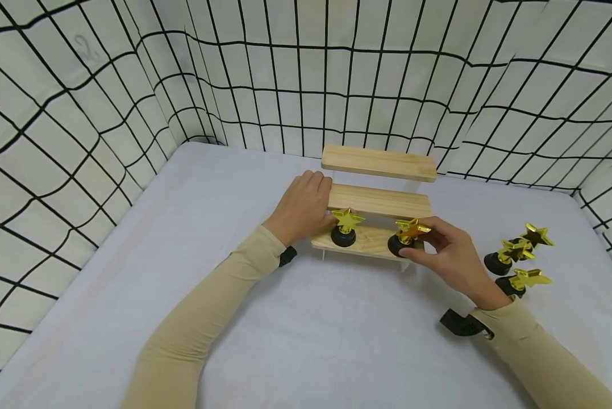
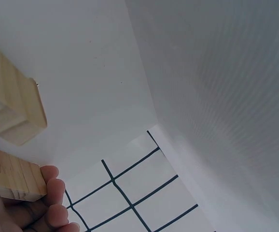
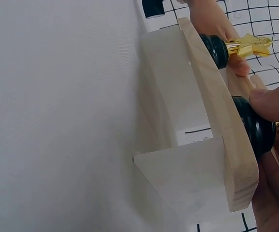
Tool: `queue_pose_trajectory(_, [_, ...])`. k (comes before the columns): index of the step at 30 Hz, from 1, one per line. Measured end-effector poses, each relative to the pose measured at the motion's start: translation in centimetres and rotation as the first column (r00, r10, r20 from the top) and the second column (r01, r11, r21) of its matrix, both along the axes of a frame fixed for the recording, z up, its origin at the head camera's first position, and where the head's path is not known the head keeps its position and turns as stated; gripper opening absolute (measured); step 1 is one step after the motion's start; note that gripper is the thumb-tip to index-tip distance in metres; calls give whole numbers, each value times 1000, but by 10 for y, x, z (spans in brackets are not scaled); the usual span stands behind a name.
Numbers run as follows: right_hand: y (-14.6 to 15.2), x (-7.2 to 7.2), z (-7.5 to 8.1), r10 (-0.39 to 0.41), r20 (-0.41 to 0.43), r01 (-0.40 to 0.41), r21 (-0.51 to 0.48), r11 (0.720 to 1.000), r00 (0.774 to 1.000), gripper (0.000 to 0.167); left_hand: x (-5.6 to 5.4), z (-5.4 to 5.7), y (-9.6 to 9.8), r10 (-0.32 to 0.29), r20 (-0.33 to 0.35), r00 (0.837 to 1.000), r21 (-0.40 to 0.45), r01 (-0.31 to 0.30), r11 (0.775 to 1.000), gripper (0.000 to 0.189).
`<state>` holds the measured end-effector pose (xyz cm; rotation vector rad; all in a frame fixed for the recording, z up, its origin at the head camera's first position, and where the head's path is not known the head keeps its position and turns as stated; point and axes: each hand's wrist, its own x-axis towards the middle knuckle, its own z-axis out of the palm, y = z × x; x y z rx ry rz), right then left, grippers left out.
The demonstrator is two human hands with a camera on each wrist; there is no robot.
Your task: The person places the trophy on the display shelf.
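Note:
A three-tier wooden display shelf [image 1: 379, 200] with white side supports stands on the white table. My left hand [image 1: 304, 207] grips the left end of its middle tier; in the left wrist view the fingers [image 2: 55, 189] curl round a board's end. Toward the right end of the bottom tier [image 1: 369, 245], my right hand [image 1: 451, 255] holds a gold star trophy [image 1: 398, 246] by its black base, which in the right wrist view [image 3: 254, 126] meets the board. Another star trophy [image 1: 344, 236] stands upright near that tier's left end.
Right of the shelf, several more star trophies [image 1: 498, 263] lie close together on the white tabletop [image 1: 357, 329], beyond my right wrist. Black wire mesh [image 1: 306, 88] over white panels rises behind the table and along its left and right sides.

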<state>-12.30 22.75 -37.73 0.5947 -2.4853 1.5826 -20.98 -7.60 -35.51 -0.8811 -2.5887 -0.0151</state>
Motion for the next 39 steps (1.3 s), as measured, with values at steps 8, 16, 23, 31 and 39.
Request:
queue_pose_trajectory(8, [-3,0,-2,-9,-25,9,6,1000,1000,51,1,0,-1,-4,-10,1000,8,5,1000,51])
queue_pose_trajectory(16, [-6,2,-2,-31,-13,32,33,999,999,49,1,0,0,0,2,1000,11,0,1000,51])
queue_pose_trajectory(23, [-7,2,-3,-26,-15,26,25,999,1000,49,2,0,-1,-2,-4,1000,19,2,1000,47])
queue_pose_trajectory(31, [-6,2,-3,-21,-30,22,36,999,999,50,1,-2,-1,-12,-19,1000,24,13,1000,44])
queue_pose_trajectory(39, [-2,2,1,-23,-75,28,71,997,997,57,-1,-3,-1,-8,-27,1000,13,8,1000,46])
